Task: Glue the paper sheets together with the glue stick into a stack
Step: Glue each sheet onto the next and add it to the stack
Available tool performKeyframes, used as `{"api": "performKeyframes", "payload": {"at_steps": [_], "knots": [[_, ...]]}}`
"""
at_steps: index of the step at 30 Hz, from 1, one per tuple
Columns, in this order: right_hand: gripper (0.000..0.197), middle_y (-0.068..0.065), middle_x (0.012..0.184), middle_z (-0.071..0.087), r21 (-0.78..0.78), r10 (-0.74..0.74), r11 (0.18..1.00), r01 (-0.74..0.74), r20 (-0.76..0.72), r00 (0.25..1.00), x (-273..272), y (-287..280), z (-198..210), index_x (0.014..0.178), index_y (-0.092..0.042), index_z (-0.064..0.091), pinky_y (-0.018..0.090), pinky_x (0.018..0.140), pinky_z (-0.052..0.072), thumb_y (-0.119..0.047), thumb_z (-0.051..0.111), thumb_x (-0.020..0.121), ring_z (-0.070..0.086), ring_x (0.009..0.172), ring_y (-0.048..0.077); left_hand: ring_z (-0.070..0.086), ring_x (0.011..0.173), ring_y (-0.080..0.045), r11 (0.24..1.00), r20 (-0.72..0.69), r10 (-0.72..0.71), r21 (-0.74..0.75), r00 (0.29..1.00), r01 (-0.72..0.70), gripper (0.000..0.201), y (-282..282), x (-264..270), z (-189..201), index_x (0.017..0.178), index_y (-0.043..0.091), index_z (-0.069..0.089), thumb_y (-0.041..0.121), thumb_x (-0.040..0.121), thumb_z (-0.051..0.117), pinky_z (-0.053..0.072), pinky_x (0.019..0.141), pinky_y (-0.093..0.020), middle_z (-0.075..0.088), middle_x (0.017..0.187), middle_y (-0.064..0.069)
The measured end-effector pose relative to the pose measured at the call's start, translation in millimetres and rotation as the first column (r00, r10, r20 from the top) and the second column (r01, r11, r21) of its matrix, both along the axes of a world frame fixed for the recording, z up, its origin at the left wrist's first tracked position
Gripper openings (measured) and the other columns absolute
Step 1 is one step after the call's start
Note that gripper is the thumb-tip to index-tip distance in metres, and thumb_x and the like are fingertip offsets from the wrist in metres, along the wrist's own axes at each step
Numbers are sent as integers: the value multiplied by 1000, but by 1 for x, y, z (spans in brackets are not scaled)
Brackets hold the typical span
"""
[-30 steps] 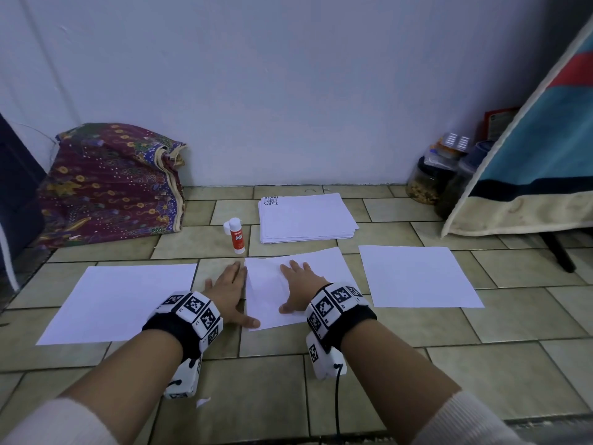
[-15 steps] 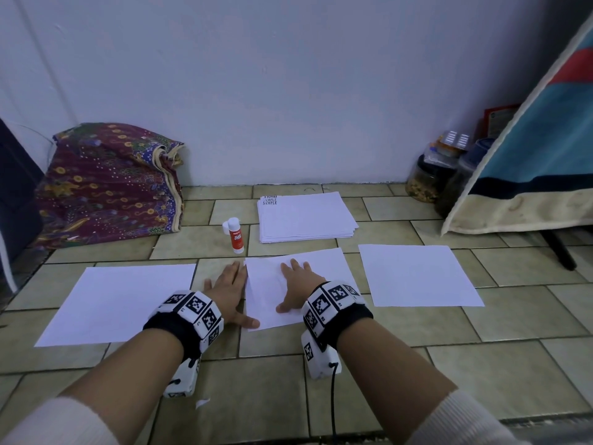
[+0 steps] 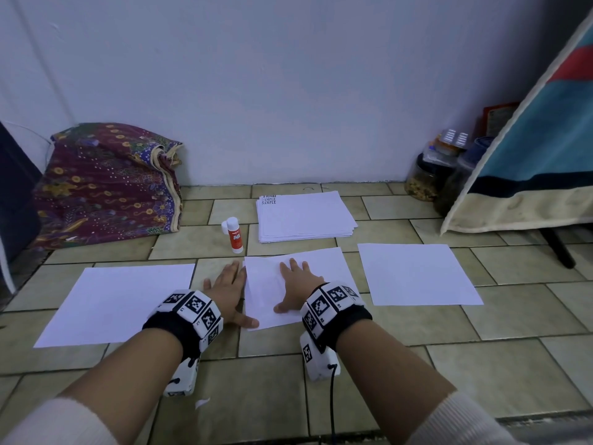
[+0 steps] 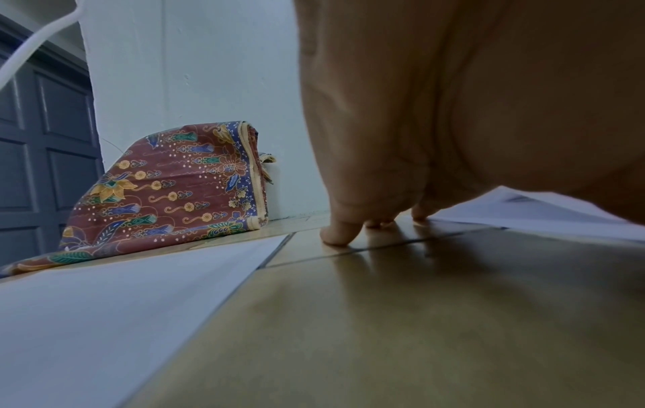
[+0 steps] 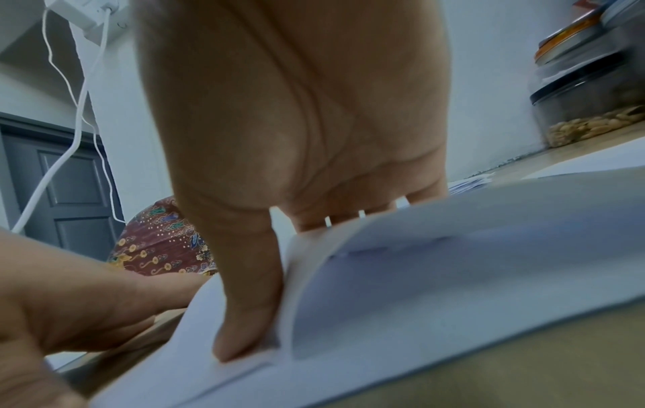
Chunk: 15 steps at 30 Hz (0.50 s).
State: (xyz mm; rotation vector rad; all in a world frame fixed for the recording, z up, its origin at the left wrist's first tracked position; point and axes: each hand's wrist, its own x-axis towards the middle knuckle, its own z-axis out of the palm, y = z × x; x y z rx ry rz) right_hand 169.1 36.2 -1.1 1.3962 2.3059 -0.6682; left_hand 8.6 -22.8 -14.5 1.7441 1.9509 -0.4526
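On the tiled floor (image 3: 353, 364), three separate white sheets lay in a row in front of the person. The right hand (image 3: 296, 289) lay flat on the middle sheet (image 3: 327, 268), fingers straight and slightly spread, thumb stretched out to the side and pressing the paper down. From the right wrist view, the near part of that sheet (image 5: 453, 276) bowed up off the floor beside the thumb. The left hand (image 3: 227, 292) rested palm down on the tile just left of the same sheet, fingers straight, with its thumb reaching toward the sheet's near left corner; whether the thumb touched the paper could not be told. In the left wrist view its fingertips (image 4: 336, 234) pressed on bare tile.

The left sheet (image 3: 118, 303) and the right sheet (image 3: 417, 274) lay flat to either side, each apart from the middle one. Behind the middle sheet, nearer the wall (image 3: 288, 91), sat a stack of paper (image 3: 305, 216) with "SAMPLE" printed at its far left corner. The glue stick (image 3: 235, 237) stood upright just left of that stack, and a white cap (image 3: 224, 226) sat touching or just beside it.

A folded patterned cloth (image 3: 106, 187) leaned against the wall at the left. Jars (image 3: 430, 175) stood in the right corner beside a hanging blue fabric (image 3: 539, 149). A small paper scrap (image 3: 202, 403) lay on the floor near the left forearm.
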Motion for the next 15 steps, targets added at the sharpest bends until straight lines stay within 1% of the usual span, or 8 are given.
{"api": "performKeyframes", "payload": {"at_steps": [5, 10, 15], "knots": [[103, 2, 161, -11, -2, 34, 999, -34, -3, 999, 1, -1, 0, 153, -17, -3, 60, 115, 13, -40, 69, 84, -8, 148, 26, -17, 147, -25, 1000, 14, -8, -5, 1000, 9, 123, -1, 0, 2, 149, 11, -23, 57, 79, 68, 2, 117, -54, -26, 157, -8], [104, 2, 161, -12, -13, 25, 1000, -25, 3, 1000, 0, -1, 0, 153, -17, -3, 59, 115, 12, -40, 70, 84, -9, 148, 26, -18, 147, -25, 1000, -4, -15, -11, 1000, 15, 122, -1, 0, 1, 149, 10, -22, 58, 80, 66, 2, 117, -54, -26, 157, -8], [104, 2, 160, -13, -7, 13, 1000, -13, 1, 1000, -1, -1, -3, 153, -17, -4, 59, 115, 12, -43, 68, 84, -10, 148, 26, -19, 146, -25, 999, -8, -23, -27, 1000, 23, 121, -2, 2, 5, 149, 9, -23, 57, 81, 65, 2, 117, -53, -27, 157, -9]]}}
